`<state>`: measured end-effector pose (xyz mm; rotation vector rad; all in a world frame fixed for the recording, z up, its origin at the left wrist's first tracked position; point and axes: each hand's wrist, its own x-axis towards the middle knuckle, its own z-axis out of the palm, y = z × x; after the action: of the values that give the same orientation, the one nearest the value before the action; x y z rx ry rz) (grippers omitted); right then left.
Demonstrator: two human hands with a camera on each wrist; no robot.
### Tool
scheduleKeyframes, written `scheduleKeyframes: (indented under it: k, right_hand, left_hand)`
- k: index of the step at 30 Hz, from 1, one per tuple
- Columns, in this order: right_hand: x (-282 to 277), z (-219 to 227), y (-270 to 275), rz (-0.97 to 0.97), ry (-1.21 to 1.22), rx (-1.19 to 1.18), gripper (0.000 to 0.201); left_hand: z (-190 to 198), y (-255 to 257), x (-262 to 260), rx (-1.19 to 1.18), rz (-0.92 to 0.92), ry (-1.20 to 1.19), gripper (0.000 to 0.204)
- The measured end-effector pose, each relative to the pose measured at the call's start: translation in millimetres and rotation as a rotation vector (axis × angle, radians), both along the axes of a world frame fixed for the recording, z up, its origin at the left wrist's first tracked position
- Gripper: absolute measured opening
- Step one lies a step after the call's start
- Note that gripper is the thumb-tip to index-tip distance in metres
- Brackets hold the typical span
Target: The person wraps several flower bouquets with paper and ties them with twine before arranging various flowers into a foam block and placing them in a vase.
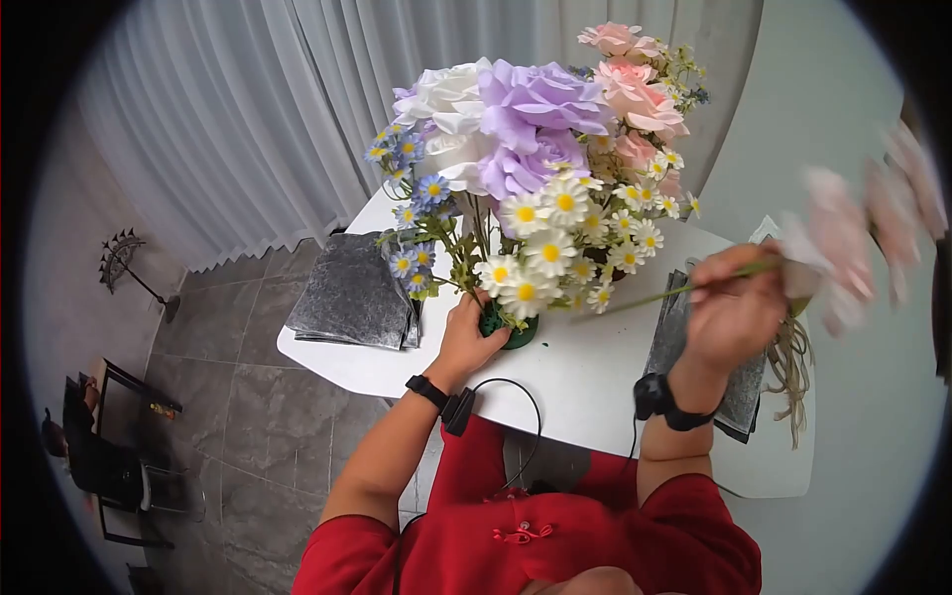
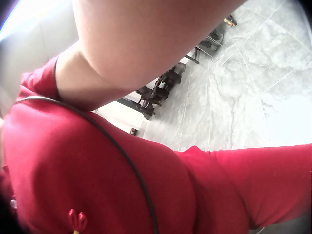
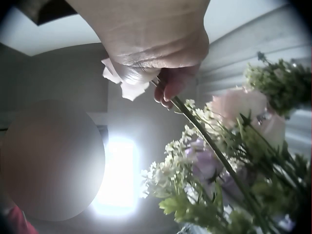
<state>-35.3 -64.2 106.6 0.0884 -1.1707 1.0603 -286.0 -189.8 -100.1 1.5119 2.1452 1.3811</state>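
Note:
A full arrangement of flowers stands on the white table (image 1: 585, 397), with white roses (image 1: 451, 109), purple roses (image 1: 540, 104), blue daisies (image 1: 407, 208) and white daisies (image 1: 550, 253). Low at its foot, my left hand (image 1: 468, 337) grips the round green base (image 1: 520, 335), thumb on the near side and the other fingers partly hidden. To the right, my right hand (image 1: 734, 307) pinches the green stem (image 1: 650, 297) of a pale pink rose spray (image 1: 843, 233), whose blooms are blurred and point outward right. That stem (image 3: 214, 146) slants down past the arrangement in the right wrist view.
Pink roses (image 1: 640, 99) rise at the arrangement's back right. Folded dark grey cloth (image 1: 357, 293) lies at the table's left; another grey piece (image 1: 669, 337) lies under the right forearm beside beige tassels (image 1: 790, 372). Curtains (image 1: 248, 119) hang behind. A person (image 1: 104, 461) sits far left.

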Motion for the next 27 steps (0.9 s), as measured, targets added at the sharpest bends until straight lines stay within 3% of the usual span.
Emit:
scheduleKeyframes:
  k: [2, 3, 4, 6, 10, 11, 15, 18, 19, 21, 23, 27]
  right_hand:
    - [-11.7, -8.8, -4.8, 0.119, -0.191, 0.009, 0.029]
    - [-20.5, -7.4, -12.9, 0.200, -0.175, -0.018, 0.026]
    - [-24.1, -21.6, -8.1, 0.191, -0.297, 0.026, 0.020]
    - [-37.5, -29.6, -18.5, 0.168, -0.344, 0.040, 0.030]
    - [-44.7, -42.8, -14.8, -0.238, -0.479, 0.505, 0.030]
    - [-52.4, -57.1, -8.8, -0.313, -0.523, 0.529, 0.030]
    - [-57.4, -69.4, -7.6, -0.239, -0.698, 0.492, 0.041]
    - [-59.8, -77.2, -14.7, -0.545, -0.642, 0.788, 0.038]
    - [-60.3, -80.3, -17.0, -0.592, -0.625, 0.850, 0.037]
    - [-65.0, -79.5, -12.2, -0.246, -0.710, 0.749, 0.036]
    - [-67.6, -63.4, -25.0, -0.227, -0.672, 0.660, 0.031]
    - [-73.6, -53.0, -28.7, -0.275, -0.644, 0.611, 0.026]
  left_hand:
    - [6.0, -1.1, 2.3, 0.062, -0.031, -0.017, 0.059]
    - [1.6, -1.4, 2.1, 0.023, -0.010, -0.031, 0.060]
    - [-0.9, -1.1, -0.4, 0.026, -0.010, -0.024, 0.060]
    - [1.9, -1.5, -0.8, 0.057, -0.029, 0.049, 0.060]
    - [2.4, 0.8, -0.9, 0.102, -0.047, 0.040, 0.057]
    - [2.1, 1.4, -1.1, 0.095, -0.057, 0.026, 0.056]
    - [-6.8, 1.6, -4.9, 0.028, -0.038, -0.013, 0.051]
    - [-18.1, 4.8, -4.7, 0.135, -0.026, 0.155, 0.054]
    - [-17.4, 0.4, -14.9, -0.040, -0.096, 0.160, 0.051]
    - [33.3, -7.3, 17.0, 0.029, 0.016, 0.217, 0.047]
    - [5.2, 1.8, 4.9, 0.074, -0.082, -0.132, 0.039]
    - [-22.5, 6.8, -9.5, 0.161, -0.114, -0.102, 0.042]
